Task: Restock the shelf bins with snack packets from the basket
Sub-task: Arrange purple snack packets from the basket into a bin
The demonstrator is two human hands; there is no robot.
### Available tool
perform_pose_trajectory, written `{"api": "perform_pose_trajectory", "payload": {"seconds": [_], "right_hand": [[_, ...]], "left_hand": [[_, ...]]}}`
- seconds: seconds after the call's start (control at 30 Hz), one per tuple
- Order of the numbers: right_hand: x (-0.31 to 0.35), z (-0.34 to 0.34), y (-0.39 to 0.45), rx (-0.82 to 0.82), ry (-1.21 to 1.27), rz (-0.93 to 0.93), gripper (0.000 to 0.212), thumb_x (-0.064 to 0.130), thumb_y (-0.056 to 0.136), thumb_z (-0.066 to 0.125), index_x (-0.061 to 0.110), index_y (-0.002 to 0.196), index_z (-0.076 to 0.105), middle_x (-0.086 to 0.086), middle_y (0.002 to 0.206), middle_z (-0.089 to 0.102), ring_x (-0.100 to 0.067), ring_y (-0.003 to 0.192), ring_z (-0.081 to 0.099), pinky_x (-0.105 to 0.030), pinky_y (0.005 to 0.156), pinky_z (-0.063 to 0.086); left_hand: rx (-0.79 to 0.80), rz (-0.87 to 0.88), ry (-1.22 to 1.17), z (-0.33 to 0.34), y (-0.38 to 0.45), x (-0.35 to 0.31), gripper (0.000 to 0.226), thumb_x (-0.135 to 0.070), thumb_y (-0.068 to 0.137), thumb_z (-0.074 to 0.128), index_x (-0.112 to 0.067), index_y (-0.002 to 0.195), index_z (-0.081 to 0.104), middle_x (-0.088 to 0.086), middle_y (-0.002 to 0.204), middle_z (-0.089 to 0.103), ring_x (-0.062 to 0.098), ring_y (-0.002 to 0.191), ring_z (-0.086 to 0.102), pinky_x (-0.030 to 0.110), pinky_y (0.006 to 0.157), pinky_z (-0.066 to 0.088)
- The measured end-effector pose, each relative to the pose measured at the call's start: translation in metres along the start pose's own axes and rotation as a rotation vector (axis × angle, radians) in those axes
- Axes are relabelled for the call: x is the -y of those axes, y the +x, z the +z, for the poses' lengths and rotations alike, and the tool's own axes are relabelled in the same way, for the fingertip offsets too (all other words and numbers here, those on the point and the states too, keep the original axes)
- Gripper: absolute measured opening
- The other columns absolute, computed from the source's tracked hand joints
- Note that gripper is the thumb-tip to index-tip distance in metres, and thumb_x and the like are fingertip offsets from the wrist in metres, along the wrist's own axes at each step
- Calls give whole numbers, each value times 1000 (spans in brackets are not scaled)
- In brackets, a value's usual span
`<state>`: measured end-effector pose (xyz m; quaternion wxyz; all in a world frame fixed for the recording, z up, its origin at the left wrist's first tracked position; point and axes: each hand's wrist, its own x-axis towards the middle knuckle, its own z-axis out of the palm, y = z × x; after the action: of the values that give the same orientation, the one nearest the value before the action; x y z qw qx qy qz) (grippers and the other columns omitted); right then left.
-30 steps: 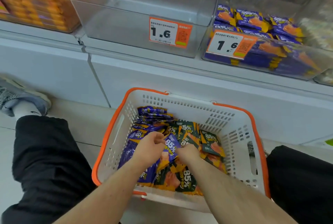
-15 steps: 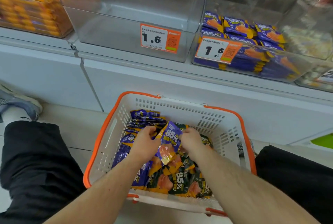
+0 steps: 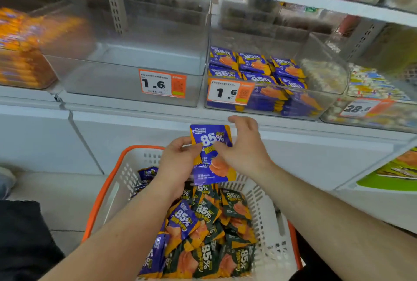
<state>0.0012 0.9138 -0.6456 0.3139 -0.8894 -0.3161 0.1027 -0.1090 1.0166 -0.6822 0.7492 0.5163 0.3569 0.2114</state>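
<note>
A purple snack packet marked 85% is held upright above the white basket with an orange rim. My left hand pinches its left edge. My right hand holds its right side with the thumb on the front. The basket holds several purple and dark green packets. On the shelf above, a clear bin holds stacked purple packets of the same kind. The clear bin to its left is empty.
A bin of orange packets stands at the far left, and a bin of pale snacks at the right. The white shelf front runs behind the basket. Dark trouser legs flank the basket on the floor.
Both hands have lifted one purple packet out of the basket and up toward the shelf. The view has tilted upward, showing more of the shelves.
</note>
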Motion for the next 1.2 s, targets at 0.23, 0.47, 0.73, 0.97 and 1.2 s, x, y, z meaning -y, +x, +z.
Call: {"api": "perform_pose_trajectory", "payload": {"seconds": [0.23, 0.47, 0.73, 0.97, 1.2], "right_hand": [[13, -32, -7, -119, -165, -112, 90, 57, 71, 72, 25, 147, 35, 2, 156, 25, -21, 141, 32, -42, 111, 36], [8, -91, 53, -425, -61, -80, 78, 54, 69, 68, 21, 137, 51, -4, 140, 47, -25, 130, 43, -43, 106, 40], [-26, -154, 141, -340, -336, 130, 68, 55, 77, 64, 24, 136, 53, -13, 142, 48, -34, 127, 49, -40, 103, 42], [-37, -150, 162, 68, -590, 389, 29, 35, 79, 61, 14, 68, 46, -11, 82, 53, -26, 78, 50, -28, 65, 40], [-40, -147, 163, -23, -545, 413, 21, 30, 76, 60, 13, 72, 48, -11, 90, 56, -27, 82, 54, -29, 63, 40]], "left_hand": [[102, 170, -22, 60, 2, -52, 11, -3, 93, 60, -12, 96, 66, 11, 89, 75, 22, 71, 72, 30, 57, 54], [-36, 851, 817, 87, 30, -83, 40, -45, 94, 37, -27, 121, 61, -5, 129, 61, 14, 128, 46, 49, 116, 19], [-190, 1038, 1439, 84, 75, -65, 63, -38, 75, 59, -18, 134, 55, 2, 129, 59, 27, 124, 43, 76, 103, 19], [-238, 1098, 1426, 83, 77, -60, 65, -34, 73, 72, -19, 134, 55, 1, 125, 59, 29, 121, 52, 73, 105, 18], [-239, 1088, 1407, 84, 78, -57, 68, -35, 72, 72, -18, 136, 54, 2, 125, 59, 29, 123, 50, 71, 107, 15]]}}
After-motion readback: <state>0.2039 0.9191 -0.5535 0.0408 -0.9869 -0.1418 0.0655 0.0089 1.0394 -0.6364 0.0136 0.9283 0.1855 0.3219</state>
